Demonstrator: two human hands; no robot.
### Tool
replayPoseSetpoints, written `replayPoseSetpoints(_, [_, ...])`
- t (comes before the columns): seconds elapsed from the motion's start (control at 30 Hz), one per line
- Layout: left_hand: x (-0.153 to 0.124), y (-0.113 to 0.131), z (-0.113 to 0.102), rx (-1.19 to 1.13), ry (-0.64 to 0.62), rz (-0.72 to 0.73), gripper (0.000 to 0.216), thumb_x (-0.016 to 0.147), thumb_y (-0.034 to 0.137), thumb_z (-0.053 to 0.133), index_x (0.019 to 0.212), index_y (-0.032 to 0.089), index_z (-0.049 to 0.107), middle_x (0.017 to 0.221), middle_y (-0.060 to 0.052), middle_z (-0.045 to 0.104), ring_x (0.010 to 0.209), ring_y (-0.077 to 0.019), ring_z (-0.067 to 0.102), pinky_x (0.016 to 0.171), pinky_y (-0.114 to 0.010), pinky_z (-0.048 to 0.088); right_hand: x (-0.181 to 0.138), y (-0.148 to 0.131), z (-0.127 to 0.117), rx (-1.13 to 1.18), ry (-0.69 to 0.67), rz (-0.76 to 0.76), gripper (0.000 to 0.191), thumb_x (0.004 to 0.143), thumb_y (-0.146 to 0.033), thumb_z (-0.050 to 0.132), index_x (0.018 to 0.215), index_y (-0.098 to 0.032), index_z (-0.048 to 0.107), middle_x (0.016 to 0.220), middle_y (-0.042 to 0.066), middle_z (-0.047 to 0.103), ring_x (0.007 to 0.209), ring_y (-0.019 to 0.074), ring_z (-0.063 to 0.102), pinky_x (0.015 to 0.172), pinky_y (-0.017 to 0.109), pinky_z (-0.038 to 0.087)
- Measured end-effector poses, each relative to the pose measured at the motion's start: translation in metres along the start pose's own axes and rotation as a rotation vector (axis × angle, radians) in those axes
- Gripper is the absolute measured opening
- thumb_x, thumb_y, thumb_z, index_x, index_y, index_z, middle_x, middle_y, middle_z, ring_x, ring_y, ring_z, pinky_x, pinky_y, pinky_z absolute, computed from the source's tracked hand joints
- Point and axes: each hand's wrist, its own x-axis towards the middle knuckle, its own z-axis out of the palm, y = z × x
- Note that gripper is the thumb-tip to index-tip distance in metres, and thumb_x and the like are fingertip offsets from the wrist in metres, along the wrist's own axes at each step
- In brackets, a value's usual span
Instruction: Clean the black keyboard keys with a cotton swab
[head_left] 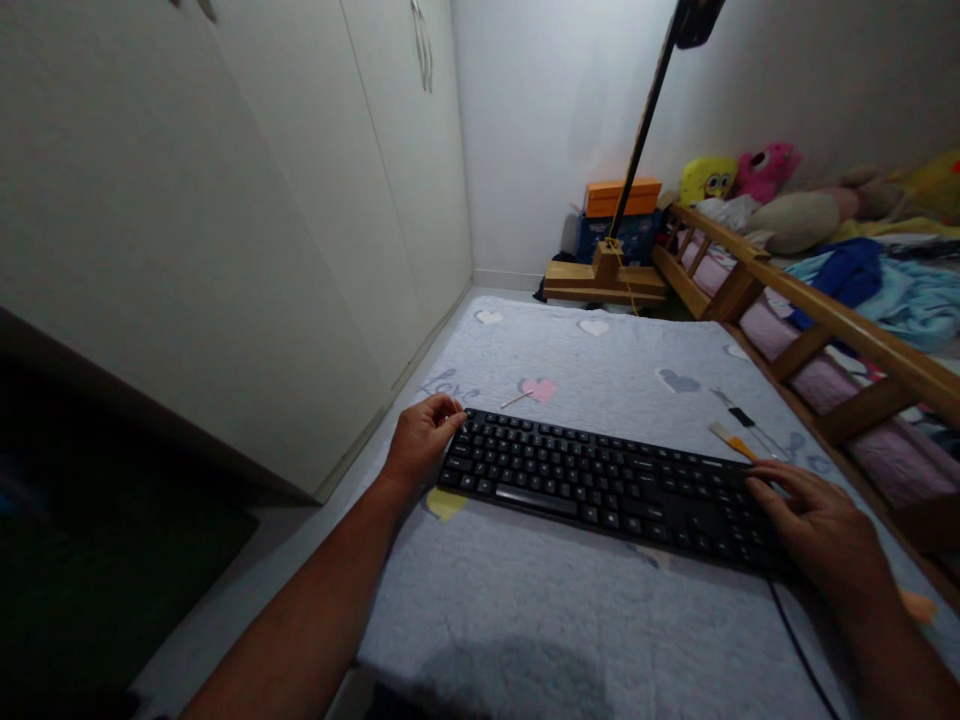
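Note:
A black computer keyboard [570, 480] lies slightly slanted on a bed-like surface covered with a pale cloth [495, 620], its space bar facing me. My left hand [426, 432] is at its upper left corner, thumb and fingers pinched together; a small pale bit shows at the fingertips, too small to name. My right hand [821, 525] grips the right end of the keyboard, thumb over the keys. Just behind the keyboard rests a cotton swab [517, 398]. Near my right hand lie a brush with an orange handle [733, 440] and a thin tool with a black grip [741, 416].
A cable [799, 640] runs from the keyboard towards me. White wardrobe doors [300, 200] stand on the left. To the right, a wooden bed rail [840, 300] borders bedding and plush toys. A wooden stand [607, 275] and an orange box [622, 197] are at the back.

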Motion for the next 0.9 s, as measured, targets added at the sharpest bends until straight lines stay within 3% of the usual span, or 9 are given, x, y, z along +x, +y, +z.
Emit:
replayPoseSetpoints(0.57, [-0.0030,0.0039,0.0054,-0.118,-0.049,-0.040,0.013,0.078,0.032,0.068,0.078,0.019,0.067,0.074,0.000,0.065,0.073,-0.0173,0.060,0.071,-0.029,0.046,-0.0001,0.0021,0.0008,-0.018,0.011,-0.014,0.047,0.076,-0.064,0.051,0.088,-0.025,0.075,0.109,0.011,0.077,0.103,0.0363,0.070,0.094,0.055,0.052])
replayPoseSetpoints(0.9, [-0.0026,0.0040,0.0012,-0.130,-0.153,-0.024,0.012,0.078,0.030,0.066,0.075,0.019,0.065,0.067,0.002,0.057,0.066,-0.0148,0.051,0.065,-0.028,0.040,-0.0006,0.0061,0.0018,-0.025,0.019,-0.056,0.047,0.077,-0.064,0.051,0.088,-0.024,0.074,0.108,0.011,0.077,0.108,0.0365,0.069,0.102,0.055,0.049])
